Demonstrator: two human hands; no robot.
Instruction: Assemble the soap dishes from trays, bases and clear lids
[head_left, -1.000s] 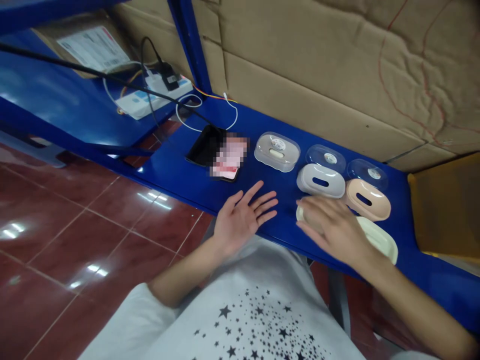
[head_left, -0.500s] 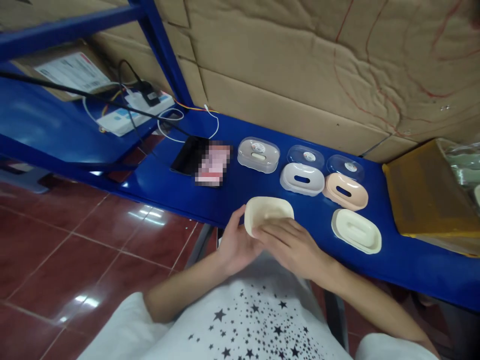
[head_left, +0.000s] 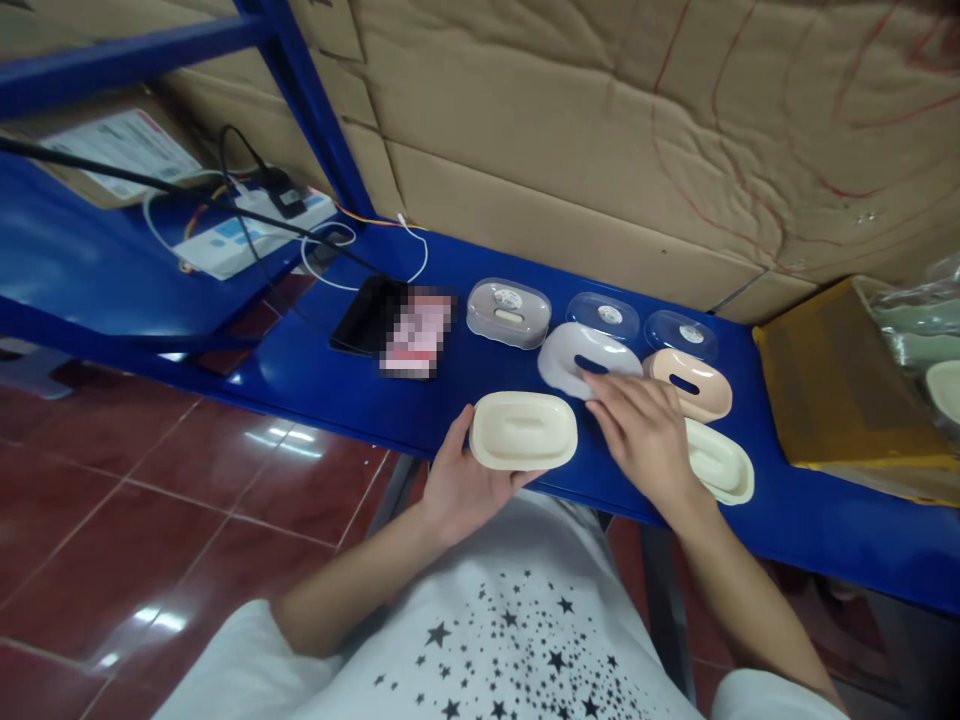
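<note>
A cream soap dish base (head_left: 524,430) rests in my left hand (head_left: 469,480), thumb along its left edge and fingers under it. My right hand (head_left: 645,430) pinches the front edge of a pale grey slotted soap dish tray (head_left: 559,360), which tilts above the blue table. Behind it lies a clear lid (head_left: 592,314) with a round sticker. To the right sits a peach slotted soap dish (head_left: 709,387) with another clear lid (head_left: 675,333) behind it. A second cream soap dish (head_left: 724,463) is partly hidden by my right hand. A lidded grey soap dish (head_left: 510,312) stands at the left.
A phone with a blurred pink screen (head_left: 417,335) lies on the blue table (head_left: 465,370). White cables and a power strip (head_left: 247,240) are at the left, near a blue rack post. A cardboard box (head_left: 847,380) holding plastic-wrapped items stands at the right.
My right hand has left the cream base and moved right to the grey tray, lifting and tilting it. My left hand keeps hold of the cream base.
</note>
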